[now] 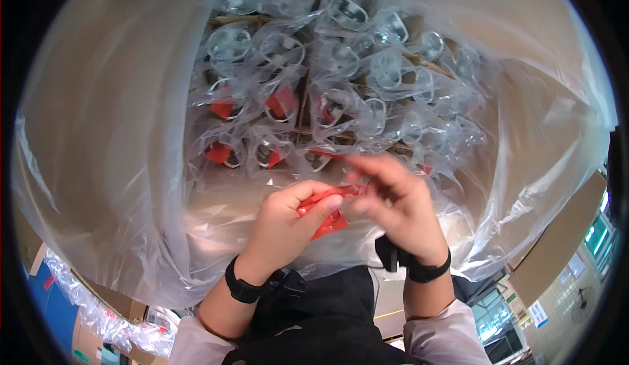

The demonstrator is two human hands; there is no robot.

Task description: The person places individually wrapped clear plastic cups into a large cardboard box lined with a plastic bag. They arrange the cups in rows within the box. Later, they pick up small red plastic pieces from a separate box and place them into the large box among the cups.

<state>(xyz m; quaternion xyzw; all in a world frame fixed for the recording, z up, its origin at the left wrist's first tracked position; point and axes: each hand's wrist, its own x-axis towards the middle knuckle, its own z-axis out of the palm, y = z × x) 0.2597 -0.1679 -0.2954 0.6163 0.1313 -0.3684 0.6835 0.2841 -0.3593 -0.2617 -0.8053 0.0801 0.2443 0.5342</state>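
My left hand [288,218] is closed around several small red plastic packets [331,224], with the thumb pressed on top. Just to its right, my right hand [400,201] is smeared by motion, its fingers curled close to the packets' right end. By its fingertips lies a red strip [324,153]; whether the fingers grip it is unclear. Beyond both hands, clear bags [347,57] with pale, round-rimmed items stand in rows inside a large carton. Red packets [282,102] lie in several of the nearer bags at the left.
A translucent plastic liner [124,136] covers the carton's walls and drapes over its near edge. Brown cardboard dividers [303,100] run between the bags. At the lower left are more clear plastic bags [98,306]. A fan [582,305] stands far right.
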